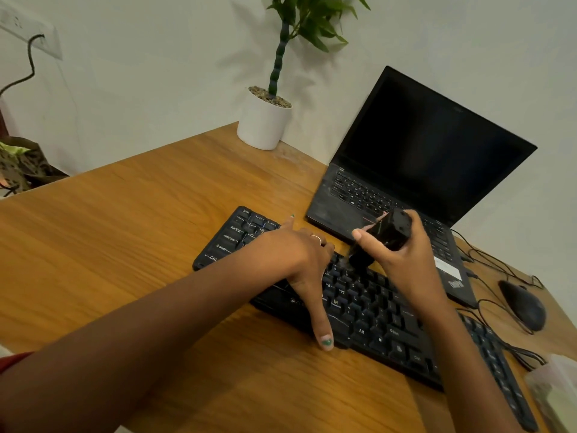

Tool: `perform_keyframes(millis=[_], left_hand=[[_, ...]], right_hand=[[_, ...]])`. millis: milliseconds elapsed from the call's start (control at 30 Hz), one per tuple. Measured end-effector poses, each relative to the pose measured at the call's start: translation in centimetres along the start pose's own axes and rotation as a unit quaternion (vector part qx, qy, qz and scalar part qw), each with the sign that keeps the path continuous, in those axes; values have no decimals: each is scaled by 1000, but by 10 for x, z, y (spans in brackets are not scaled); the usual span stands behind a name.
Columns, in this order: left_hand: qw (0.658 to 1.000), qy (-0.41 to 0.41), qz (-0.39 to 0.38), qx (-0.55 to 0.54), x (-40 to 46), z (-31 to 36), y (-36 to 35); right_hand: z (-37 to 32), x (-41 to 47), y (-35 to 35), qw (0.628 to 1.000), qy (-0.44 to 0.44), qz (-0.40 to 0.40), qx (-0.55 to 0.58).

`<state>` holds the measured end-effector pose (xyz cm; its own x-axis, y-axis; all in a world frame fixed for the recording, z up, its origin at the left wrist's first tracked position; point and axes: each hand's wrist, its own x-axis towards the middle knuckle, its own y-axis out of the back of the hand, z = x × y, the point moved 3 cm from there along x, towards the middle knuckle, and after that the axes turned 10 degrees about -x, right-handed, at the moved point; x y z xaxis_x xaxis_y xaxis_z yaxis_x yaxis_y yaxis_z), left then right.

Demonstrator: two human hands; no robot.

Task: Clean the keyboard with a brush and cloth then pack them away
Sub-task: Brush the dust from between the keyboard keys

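Note:
A black keyboard (368, 310) lies slantwise on the wooden desk (131, 245). My left hand (296, 260) rests flat on the keyboard's left half, fingers spread and thumb reaching over the front edge. My right hand (402, 254) grips a stubby black brush (379, 240) tilted down, its bristle end touching the keys near the keyboard's upper middle. No cloth is in view.
An open black laptop (415, 170) stands just behind the keyboard. A white pot with a green plant (263, 120) sits at the back by the wall. A black mouse (523, 304) with cables lies at the right, and a clear plastic container (555, 392) at the right edge.

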<state>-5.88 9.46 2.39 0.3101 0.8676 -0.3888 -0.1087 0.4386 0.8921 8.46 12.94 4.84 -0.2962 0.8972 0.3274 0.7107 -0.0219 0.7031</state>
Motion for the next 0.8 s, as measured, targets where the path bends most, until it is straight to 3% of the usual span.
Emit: perform_keyframes(millis=[100,300,467,667,800], left_hand=[[1000,-2,0,1,-1,1,0],[1000,1,0,-3,1,1,0],[1000,-3,5,5,0,1,1],[1000,1,5,-3,-2,1,1],[1000,1,1,-8,-2,1,1]], right_hand=[[-5,3,7,995,9,-102,3],[-7,-2,-17,998,60,26,-11],[-6,3,-6,998,55,-3,7],[5,-1,-13,997,5,56,59],[6,4,-3,998,25,50,-22]])
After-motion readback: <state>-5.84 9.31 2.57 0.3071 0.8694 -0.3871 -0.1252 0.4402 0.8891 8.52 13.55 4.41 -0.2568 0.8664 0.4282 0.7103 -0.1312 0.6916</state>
